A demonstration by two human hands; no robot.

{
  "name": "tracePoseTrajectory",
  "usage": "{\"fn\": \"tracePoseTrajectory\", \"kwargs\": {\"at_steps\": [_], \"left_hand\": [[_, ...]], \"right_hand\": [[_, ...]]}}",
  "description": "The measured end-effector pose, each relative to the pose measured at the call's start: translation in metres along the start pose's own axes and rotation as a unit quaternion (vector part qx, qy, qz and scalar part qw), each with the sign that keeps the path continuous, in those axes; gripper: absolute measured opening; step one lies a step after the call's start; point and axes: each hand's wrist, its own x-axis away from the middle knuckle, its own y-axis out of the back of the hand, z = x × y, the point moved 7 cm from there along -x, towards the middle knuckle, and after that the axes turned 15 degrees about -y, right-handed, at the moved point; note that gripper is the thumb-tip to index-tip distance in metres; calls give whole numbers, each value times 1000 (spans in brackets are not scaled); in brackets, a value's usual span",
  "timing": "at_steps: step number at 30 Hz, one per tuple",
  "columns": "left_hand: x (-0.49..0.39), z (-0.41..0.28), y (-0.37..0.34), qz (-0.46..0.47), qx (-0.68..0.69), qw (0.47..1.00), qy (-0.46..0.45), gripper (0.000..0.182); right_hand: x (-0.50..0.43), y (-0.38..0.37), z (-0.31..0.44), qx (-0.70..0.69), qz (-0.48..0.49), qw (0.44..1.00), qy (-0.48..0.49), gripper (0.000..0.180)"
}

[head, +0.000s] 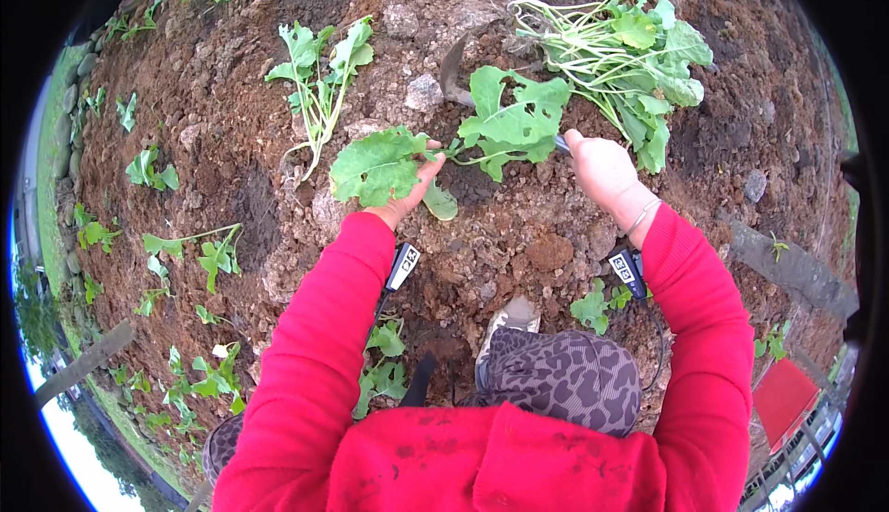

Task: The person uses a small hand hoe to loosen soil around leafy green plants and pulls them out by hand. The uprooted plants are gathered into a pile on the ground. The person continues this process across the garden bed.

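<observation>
My left hand [414, 189] holds a broad-leaved green seedling [517, 117] by its stems, just above the brown soil. Some of its leaves have holes, and one leaf lies across the back of my fingers. My right hand [603, 170] is closed around the handle of a hand hoe [453, 71]. The hoe's curved, soil-stained metal blade shows beyond the seedling, whose leaves hide the middle of the tool. Beneath the seedling the soil [472, 185] is dark and loose.
A heap of uprooted seedlings [625, 60] lies beyond my right hand, and a smaller bunch [319, 88] lies ahead of my left. Planted seedlings [149, 168] dot the left side. Stones [425, 92] are scattered about. My shoe [510, 321] rests near another plant [590, 309].
</observation>
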Motion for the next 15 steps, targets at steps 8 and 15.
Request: {"fn": "tracePoseTrajectory", "kwargs": {"at_steps": [8,15], "left_hand": [[-2,-1,2,-36,-57,997,-44,20],[-1,6,2,-72,63,995,-10,17]], "right_hand": [[15,-51,-8,19,196,977,-78,14],[35,-38,-6,-18,144,984,-105,14]]}}
